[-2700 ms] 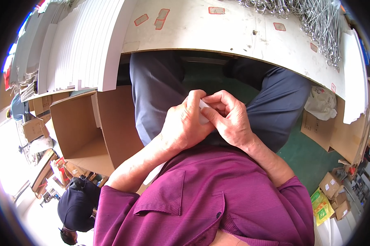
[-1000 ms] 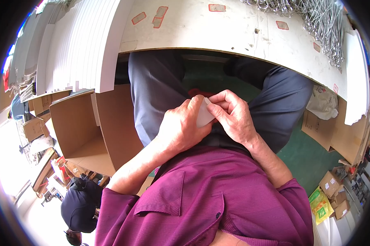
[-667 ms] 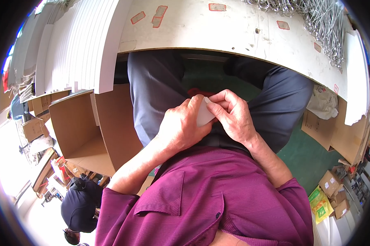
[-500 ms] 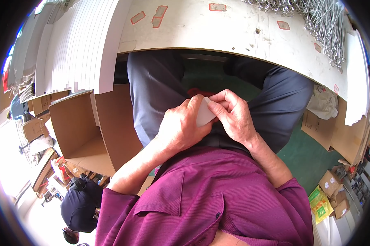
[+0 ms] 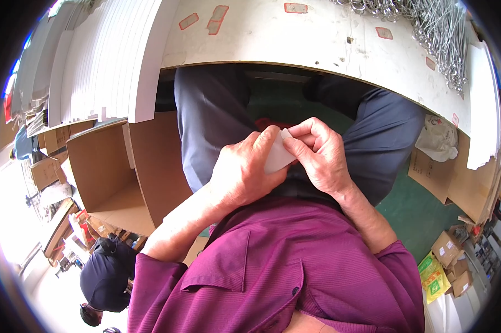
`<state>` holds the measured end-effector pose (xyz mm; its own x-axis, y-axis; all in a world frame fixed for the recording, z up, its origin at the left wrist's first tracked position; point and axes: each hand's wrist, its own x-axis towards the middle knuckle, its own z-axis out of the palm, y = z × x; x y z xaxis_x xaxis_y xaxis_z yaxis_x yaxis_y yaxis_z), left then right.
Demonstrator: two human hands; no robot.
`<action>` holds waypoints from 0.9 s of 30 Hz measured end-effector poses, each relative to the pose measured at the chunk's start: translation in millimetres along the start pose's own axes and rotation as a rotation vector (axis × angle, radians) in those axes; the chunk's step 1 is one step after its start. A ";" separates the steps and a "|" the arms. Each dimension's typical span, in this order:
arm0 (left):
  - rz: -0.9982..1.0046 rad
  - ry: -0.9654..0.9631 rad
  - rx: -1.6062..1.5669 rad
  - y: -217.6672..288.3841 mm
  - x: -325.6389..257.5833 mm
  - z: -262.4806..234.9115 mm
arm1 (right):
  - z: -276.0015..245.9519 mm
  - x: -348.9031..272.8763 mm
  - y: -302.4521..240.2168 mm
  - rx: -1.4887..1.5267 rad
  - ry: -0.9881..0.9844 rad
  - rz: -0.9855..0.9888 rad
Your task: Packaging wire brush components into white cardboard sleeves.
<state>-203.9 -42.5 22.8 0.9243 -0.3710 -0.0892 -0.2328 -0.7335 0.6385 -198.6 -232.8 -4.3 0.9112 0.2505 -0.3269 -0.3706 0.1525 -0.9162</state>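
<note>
Over my lap, both hands are closed on a small white piece (image 5: 278, 157) that looks like a stack of labels or folded paper; its exact kind does not show. My left hand (image 5: 240, 169) wraps round its left side, with the thumb below and the fingers over the top. With thumb and fingertips, my right hand (image 5: 323, 160) pinches the upper right corner. Part of the piece is hidden behind the fingers.
Ahead is a worn white table (image 5: 250, 39) with small red-edged stickers. Metal hooked wires (image 5: 441, 41) are heaped at its far right. White panels (image 5: 112, 61) stand at the left, above an open cardboard box (image 5: 109, 172). Another person (image 5: 106, 277) is at lower left.
My right hand has shifted slightly up and right, still pinching the corner. The left hand keeps its hold on the white piece. The other person has moved a little.
</note>
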 end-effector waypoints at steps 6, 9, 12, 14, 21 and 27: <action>0.006 0.043 -0.004 1.1 1.9 0.6 | -2.1 0.1 -2.6 0.057 -0.012 0.018; 0.006 0.030 -0.009 2.0 1.6 -1.6 | -2.1 -1.7 -5.0 0.062 -0.018 0.016; 0.011 0.029 -0.015 3.0 2.0 -3.2 | -2.0 -1.5 -4.9 0.064 -0.022 -0.013; 0.016 0.032 -0.009 2.9 1.9 -4.0 | -1.0 -1.5 -5.5 0.059 -0.020 -0.019; 0.044 0.057 -0.020 1.0 0.1 -3.6 | 0.3 -3.1 -9.0 0.042 -0.003 -0.021; 0.041 0.040 -0.033 1.9 -0.4 -5.2 | 1.1 -4.1 -9.9 0.030 0.009 -0.032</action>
<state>-203.1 -40.8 27.9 0.9258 -0.3767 -0.0320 -0.2612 -0.6986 0.6661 -198.9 -234.3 6.4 0.9243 0.2362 -0.2998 -0.3463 0.1890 -0.9189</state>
